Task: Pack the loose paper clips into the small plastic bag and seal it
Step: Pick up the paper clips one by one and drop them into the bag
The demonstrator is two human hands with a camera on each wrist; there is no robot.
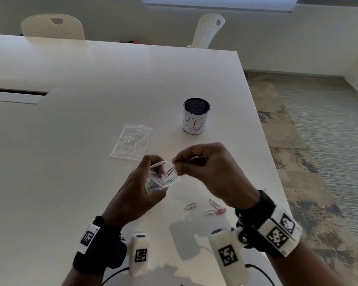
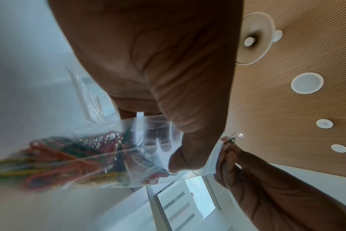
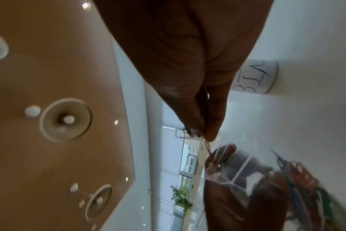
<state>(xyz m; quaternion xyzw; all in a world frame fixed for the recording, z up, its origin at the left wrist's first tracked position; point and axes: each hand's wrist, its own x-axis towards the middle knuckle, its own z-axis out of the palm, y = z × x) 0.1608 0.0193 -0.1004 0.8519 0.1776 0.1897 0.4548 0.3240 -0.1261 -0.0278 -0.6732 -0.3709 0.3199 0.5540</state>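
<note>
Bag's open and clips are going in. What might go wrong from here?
The right hand pinches clips at the mouth of the small bag; one may snag the rim and drop. The left hand holds the bag tilted, so packed clips could slide out. Four loose clips on the table might be missed before sealing.

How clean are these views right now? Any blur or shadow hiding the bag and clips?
Head view: dim, hands dark, but the small bag and loose clips read clearly. Left wrist view: bagged clips smear with blur at the frame's left. Right wrist view: soft throughout, right hand in shadow.
</note>
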